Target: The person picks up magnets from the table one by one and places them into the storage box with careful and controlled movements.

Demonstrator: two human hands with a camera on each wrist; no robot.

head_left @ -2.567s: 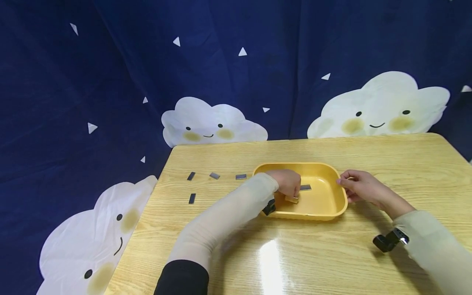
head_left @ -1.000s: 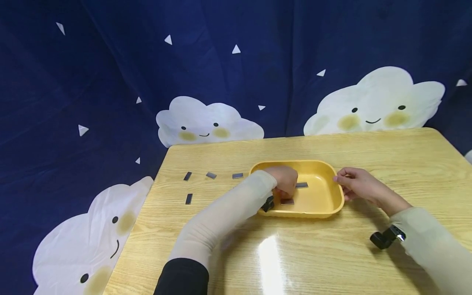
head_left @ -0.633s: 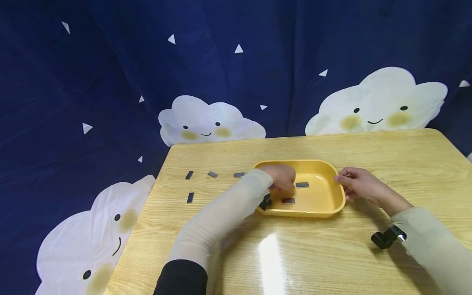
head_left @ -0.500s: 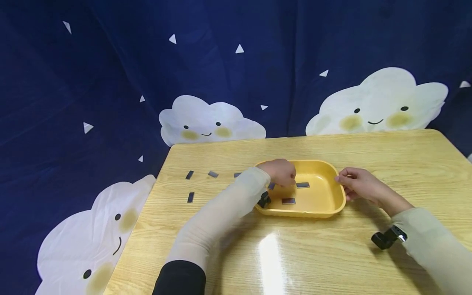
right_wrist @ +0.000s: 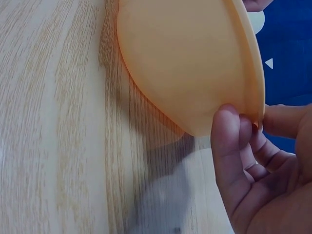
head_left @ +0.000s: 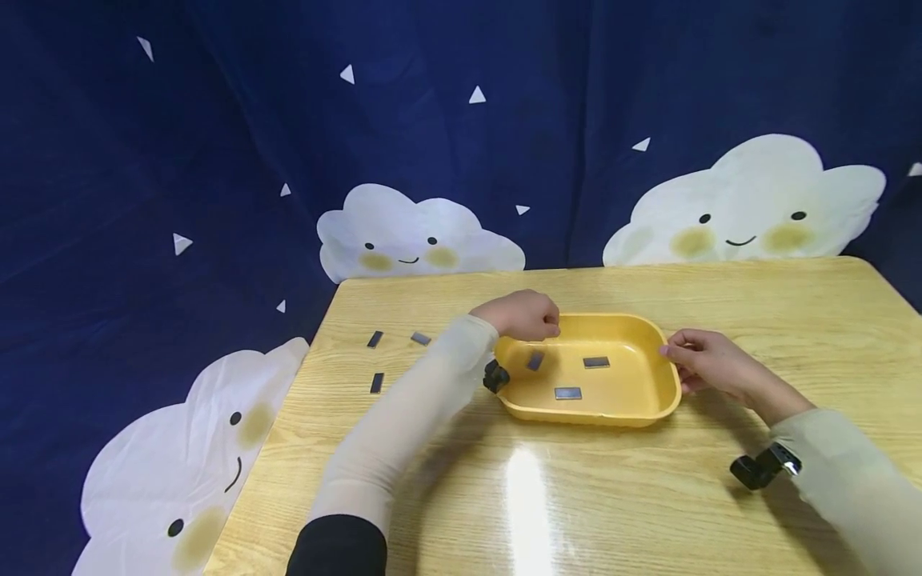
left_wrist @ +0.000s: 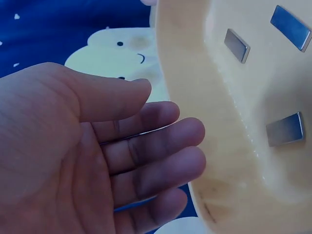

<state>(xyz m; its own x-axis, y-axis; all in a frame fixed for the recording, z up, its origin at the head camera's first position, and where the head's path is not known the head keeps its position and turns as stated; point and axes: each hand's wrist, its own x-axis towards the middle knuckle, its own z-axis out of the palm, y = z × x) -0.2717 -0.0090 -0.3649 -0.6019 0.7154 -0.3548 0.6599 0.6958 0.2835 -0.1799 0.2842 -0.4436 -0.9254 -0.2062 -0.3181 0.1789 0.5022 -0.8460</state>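
Observation:
A yellow oblong plastic basin [head_left: 591, 418] stands on the wooden table. Three small flat silver metal blocks lie apart on its floor: one at the left [head_left: 535, 361], one towards the back [head_left: 596, 362] and one near the front [head_left: 568, 394]. Over the basin's back left rim is my left hand [head_left: 520, 314]. In the left wrist view that hand [left_wrist: 112, 141] has loosely bent fingers, thumb apart, and holds nothing. My right hand [head_left: 706, 362] pinches the basin's right rim between thumb and fingers, as the right wrist view shows at the wall [right_wrist: 195, 63].
On the table left of the basin lie more such blocks: one at the back [head_left: 374, 339], one beside it [head_left: 421, 338] and one nearer [head_left: 377, 382]. A dark blue curtain [head_left: 432, 120] with clouds hangs behind the table [head_left: 612, 496].
My left hand has let go of a block inside the basin, then risen back and left to the rim, uncovering the left block. The left forearm now hides one table block. The right hand stays.

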